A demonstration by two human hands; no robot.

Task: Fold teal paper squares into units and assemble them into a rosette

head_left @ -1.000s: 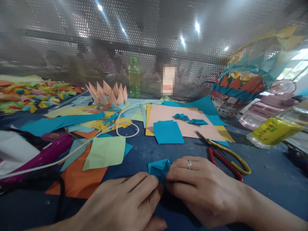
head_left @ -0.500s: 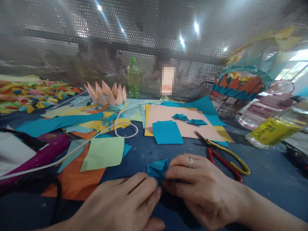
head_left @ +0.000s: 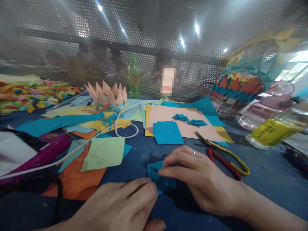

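A small square of blue origami paper [head_left: 166,186], partly folded with creased flaps, lies on the table in front of me. My left hand [head_left: 130,202] has its fingers curled together at the paper's lower left edge, holding it down. Above the paper, my right hand [head_left: 199,176], with a ring on one finger, has its fingers stretched out and somewhat apart, the tips at the middle fold. Its thumb is hidden. Scissors [head_left: 223,154] with one red and one yellow handle lie just beyond my right hand.
Blue squares [head_left: 168,132] and two folded blue pieces [head_left: 197,122] rest on pink sheets [head_left: 158,112]. A magenta tool [head_left: 50,154] and a white cord [head_left: 79,147] lie left. Bottles [head_left: 271,130] and a paper basket [head_left: 237,89] stand right, a peach paper crown [head_left: 108,94] at the back.
My right fingers have loosened from the paper's right side and lifted, spreading over its middle. The paper has flattened and opened out somewhat. My left hand has shifted slightly down.
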